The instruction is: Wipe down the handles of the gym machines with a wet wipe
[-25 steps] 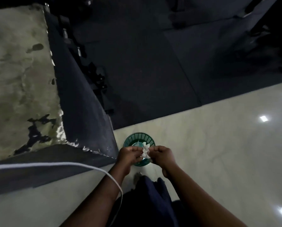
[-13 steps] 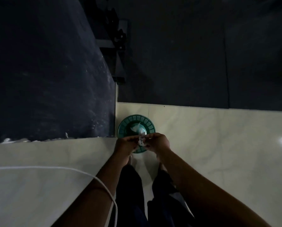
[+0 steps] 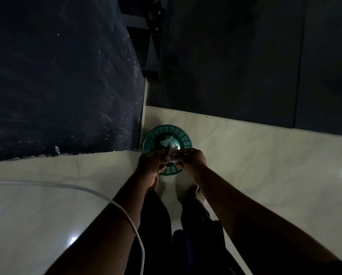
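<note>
Wipe: pinched between your left hand and right hand, equally near both, directly above the green bin.

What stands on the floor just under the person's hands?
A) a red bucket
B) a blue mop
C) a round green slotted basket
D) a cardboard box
C: a green slotted basket stands on the pale tiles below the left hand and right hand, which both pinch a small white wipe over it.
</note>
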Demonstrator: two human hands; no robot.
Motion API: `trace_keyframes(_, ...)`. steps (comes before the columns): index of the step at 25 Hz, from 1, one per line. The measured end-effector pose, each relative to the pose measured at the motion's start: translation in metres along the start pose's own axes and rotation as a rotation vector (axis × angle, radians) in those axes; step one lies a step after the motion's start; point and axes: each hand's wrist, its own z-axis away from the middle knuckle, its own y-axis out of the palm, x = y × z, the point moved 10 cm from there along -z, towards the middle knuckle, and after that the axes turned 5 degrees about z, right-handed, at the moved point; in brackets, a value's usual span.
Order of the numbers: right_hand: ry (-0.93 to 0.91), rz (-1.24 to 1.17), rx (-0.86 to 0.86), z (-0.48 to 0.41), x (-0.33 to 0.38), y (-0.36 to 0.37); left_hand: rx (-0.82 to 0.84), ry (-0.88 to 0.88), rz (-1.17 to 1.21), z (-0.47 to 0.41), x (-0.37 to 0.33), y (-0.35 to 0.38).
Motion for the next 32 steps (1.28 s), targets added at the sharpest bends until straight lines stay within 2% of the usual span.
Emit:
trace_keyframes(4,0.093,-0.045,-0.146,-0.004,-0.010,0.000,-0.018,-0.020,-0.037,-0.009,-0.003,-0.010)
trace_keyframes(11,0.118,-0.154,-0.194,-0.004,-0.020,0.007,-0.012,-0.012,-0.054,-0.007,-0.001,-0.018)
trace_keyframes(14,0.090,-0.217,-0.133,-0.005,-0.020,0.015,-0.013,-0.020,-0.082,-0.009,0.003,-0.022)
trace_keyframes(18,0.121,-0.275,-0.167,0.004,-0.023,0.014,-0.006,0.000,-0.110,-0.005,-0.001,-0.024)
trace_keyframes(24,-0.012,-0.290,-0.108,0.039,0.001,0.008,0.031,0.012,-0.154,0.021,-0.020,-0.016)
trace_keyframes(29,0.035,-0.318,-0.219,0.088,0.022,-0.023,0.056,0.101,-0.248,0.066,-0.060,-0.010)
trace_keyframes(32,-0.076,-0.353,-0.270,0.128,0.051,-0.043,0.122,0.214,-0.317,0.106,-0.091,-0.002)
